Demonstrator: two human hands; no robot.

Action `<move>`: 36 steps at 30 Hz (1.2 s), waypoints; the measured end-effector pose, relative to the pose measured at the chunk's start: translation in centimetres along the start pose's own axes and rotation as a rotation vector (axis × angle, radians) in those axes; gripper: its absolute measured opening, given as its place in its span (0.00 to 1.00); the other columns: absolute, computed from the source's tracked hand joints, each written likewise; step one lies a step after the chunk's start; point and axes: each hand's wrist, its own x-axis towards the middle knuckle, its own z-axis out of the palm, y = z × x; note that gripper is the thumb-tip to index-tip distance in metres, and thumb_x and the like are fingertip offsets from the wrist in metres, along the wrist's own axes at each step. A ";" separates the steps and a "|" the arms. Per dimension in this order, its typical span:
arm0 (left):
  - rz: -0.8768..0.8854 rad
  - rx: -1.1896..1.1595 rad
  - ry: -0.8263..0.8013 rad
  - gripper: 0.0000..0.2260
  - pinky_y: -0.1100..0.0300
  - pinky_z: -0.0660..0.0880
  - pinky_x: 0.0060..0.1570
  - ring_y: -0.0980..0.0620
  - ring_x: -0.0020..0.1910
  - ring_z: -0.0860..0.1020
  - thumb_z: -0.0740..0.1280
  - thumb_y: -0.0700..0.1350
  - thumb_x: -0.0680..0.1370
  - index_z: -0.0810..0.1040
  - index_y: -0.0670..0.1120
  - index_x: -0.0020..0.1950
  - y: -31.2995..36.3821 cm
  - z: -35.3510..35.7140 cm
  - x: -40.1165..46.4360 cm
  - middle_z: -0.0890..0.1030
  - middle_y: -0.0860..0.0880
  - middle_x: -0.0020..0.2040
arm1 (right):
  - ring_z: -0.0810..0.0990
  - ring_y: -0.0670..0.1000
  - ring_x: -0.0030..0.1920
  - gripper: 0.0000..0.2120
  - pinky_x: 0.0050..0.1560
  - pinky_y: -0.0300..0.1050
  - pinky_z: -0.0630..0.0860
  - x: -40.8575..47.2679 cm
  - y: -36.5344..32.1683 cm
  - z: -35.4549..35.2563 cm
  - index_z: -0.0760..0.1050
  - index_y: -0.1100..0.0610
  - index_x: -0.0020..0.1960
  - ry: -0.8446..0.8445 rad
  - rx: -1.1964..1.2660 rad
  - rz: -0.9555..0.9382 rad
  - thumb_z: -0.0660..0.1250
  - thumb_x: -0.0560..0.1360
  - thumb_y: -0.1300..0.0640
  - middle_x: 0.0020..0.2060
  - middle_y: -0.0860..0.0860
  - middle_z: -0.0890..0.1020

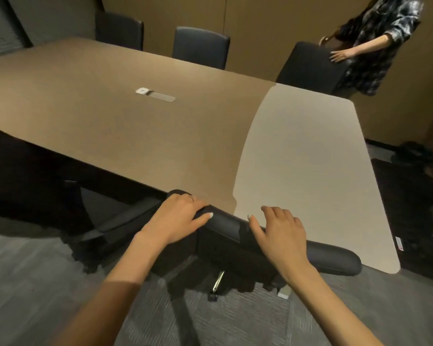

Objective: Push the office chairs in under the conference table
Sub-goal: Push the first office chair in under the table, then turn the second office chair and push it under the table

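Observation:
A black office chair (335,262) stands at the near edge of the conference table (135,121), its backrest top touching or just over the table's edge. My left hand (175,218) is wrapped over the left part of the backrest top, thumb lying along it. My right hand (279,229) rests on the backrest top further right, fingers arched and spread, thumb against the rear of the rest. The seat is hidden below; the chrome post (219,280) and the dark base show under the backrest.
Three more dark chairs stand at the table's far side (119,31) (200,46) (310,66); a person in a plaid shirt (380,46) has both hands on the rightmost one. A cable hatch (155,94) sits mid-table. Grey carpet (35,283) lies below.

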 end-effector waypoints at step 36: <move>-0.561 0.144 0.295 0.31 0.46 0.42 0.72 0.55 0.73 0.46 0.41 0.65 0.73 0.54 0.53 0.74 -36.2 -17.0 -28.2 0.59 0.48 0.75 | 0.52 0.57 0.75 0.29 0.71 0.54 0.57 5.8 -50.3 0.1 0.54 0.52 0.75 -0.035 0.185 -0.486 0.52 0.79 0.40 0.75 0.54 0.58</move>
